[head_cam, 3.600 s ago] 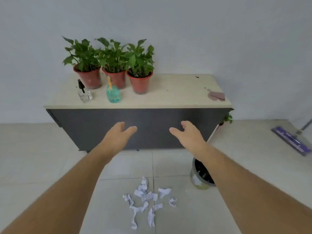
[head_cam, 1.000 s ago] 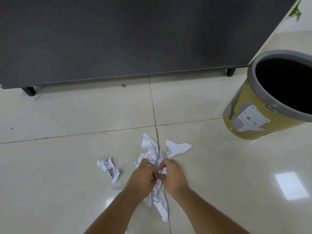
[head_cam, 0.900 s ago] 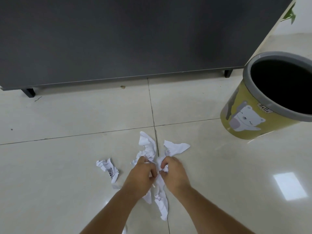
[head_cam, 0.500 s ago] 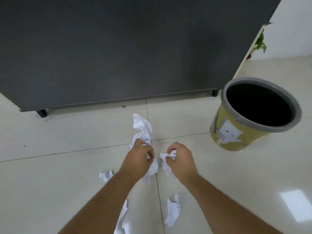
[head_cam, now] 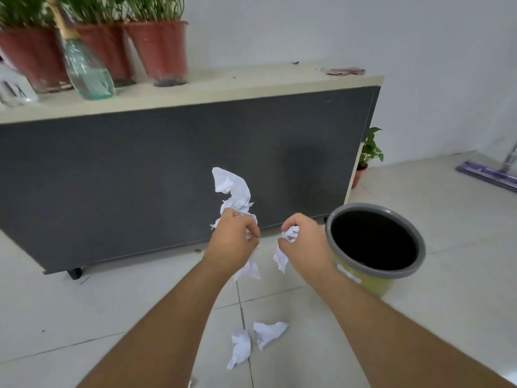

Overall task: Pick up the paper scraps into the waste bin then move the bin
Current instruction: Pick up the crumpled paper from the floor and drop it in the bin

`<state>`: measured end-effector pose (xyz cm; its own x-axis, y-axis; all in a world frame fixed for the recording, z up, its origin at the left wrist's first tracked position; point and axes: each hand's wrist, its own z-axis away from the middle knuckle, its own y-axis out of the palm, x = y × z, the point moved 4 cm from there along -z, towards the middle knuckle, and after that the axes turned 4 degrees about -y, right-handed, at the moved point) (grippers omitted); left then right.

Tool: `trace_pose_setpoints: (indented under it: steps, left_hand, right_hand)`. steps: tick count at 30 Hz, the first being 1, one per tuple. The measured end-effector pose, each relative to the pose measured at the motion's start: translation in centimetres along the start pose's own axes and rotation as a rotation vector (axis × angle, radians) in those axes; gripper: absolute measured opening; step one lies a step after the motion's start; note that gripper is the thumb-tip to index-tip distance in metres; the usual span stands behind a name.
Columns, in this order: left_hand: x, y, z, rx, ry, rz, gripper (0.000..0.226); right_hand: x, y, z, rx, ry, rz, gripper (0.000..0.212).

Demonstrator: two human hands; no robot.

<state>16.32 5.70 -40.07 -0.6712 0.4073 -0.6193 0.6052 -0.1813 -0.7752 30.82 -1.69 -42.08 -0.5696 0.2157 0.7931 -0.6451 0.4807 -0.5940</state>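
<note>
Task's partway, by my read — nothing's gone into the waste bin (head_cam: 375, 242) yet as far as I can see; its inside is just dark, so can't tell for sure. The bin stands on the floor tiles at centre-right of the frame, right beside the dark cabinet (head_cam: 167, 177), and hasn't been shifted anywhere useful as far as one can judge.

Both hands are raised mid-frame w/ paper in them. Left hand (head_cam: 233, 242) is clenched round a long crumpled scrap (head_cam: 233, 189) that sticks up above the fist and trails below it. Right hand (head_cam: 303, 245) is curled tight on a smaller wad (head_cam: 285, 247), a bit dangling under the thumb, the hand just beside the bin's grey rim but not over the opening.

Left to do — drop both handfuls in, then fetch the two loose scraps (head_cam: 258, 341) lying on the tiles at lower centre, btw the forearms. After that, move the bin.
</note>
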Motion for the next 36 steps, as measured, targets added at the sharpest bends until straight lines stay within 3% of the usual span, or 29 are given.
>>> trace_pose_setpoints:
  steps: [10, 17, 29, 36]
  left_hand:
    - [-3.0, -3.4, -0.8, -0.040, 0.042, -0.033, 0.014]
    - [-4.4, -1.9, -1.5, -0.018, 0.056, -0.022, 0.022]
    - [-16.7, 13.0, -7.0, 0.141, 0.233, 0.088, 0.014]
    - [-19.6, 21.2, -8.9, 0.155, 0.245, 0.106, 0.014]
  right_hand:
    - [3.7, -2.6, -1.2, -0.063, -0.082, 0.016, 0.023]
    - [2.8, -4.2, -1.8, -0.086, -0.090, 0.030, 0.022]
    - [-9.2, -17.3, -5.0, -0.292, 0.142, 0.121, 0.013]
    - [-17.4, -18.6, -6.4, -0.336, 0.233, 0.096, 0.015]
